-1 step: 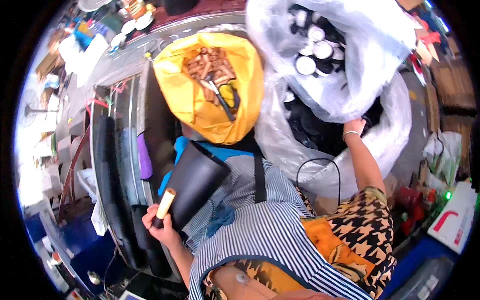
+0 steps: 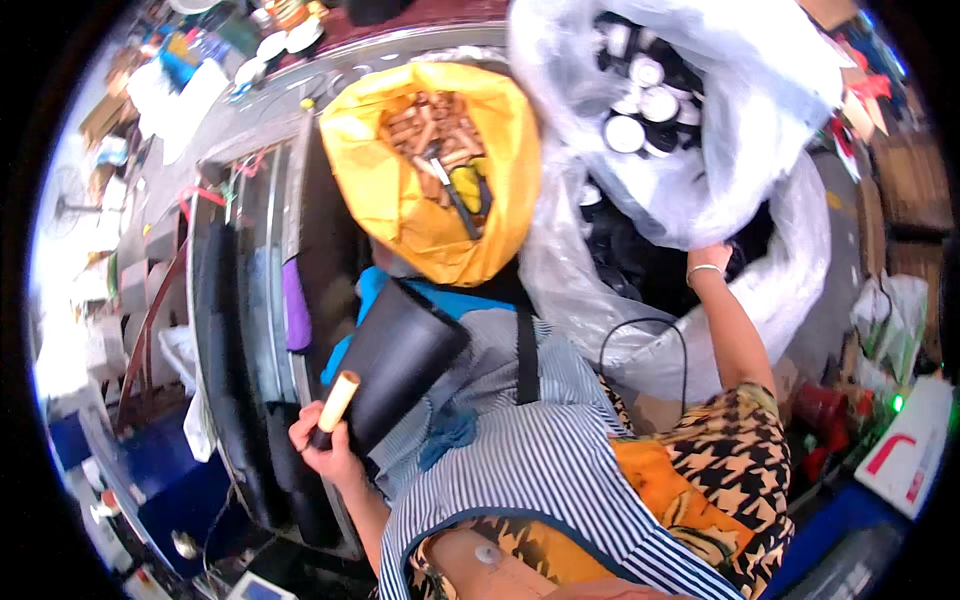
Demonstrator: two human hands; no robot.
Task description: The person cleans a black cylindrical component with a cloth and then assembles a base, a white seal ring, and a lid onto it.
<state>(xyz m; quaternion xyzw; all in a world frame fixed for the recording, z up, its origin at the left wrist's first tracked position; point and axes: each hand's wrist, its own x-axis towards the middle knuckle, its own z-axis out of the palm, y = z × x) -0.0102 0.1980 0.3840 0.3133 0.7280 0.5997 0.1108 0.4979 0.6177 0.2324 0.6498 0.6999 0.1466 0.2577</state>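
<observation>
Black and smoothly tapered, a vessel lies tilted over the left edge of your lap, its wider end turned toward the bags. Just beside its left flank, your left hand holds a pale wooden handle, thumb and fingers closed around the dark lower end; whether handle and vessel are joined, you cannot tell from this view. A blue-and-white striped apron spreads beneath the vessel.

Your right hand, a pale bracelet at its wrist, reaches into the lower clear plastic bag near the bag's right edge, among black parts. The fingers are largely hidden, so its grip cannot be told.

Above that opening, an upper clear plastic bag carries white round caps near its lower left rim. To the left of both bags stands a yellow sack, short brown wooden rods heaped toward its far edge and a slim dark tool lying toward its near right edge. Farther left, a purple cloth hangs beside long black rolls.
</observation>
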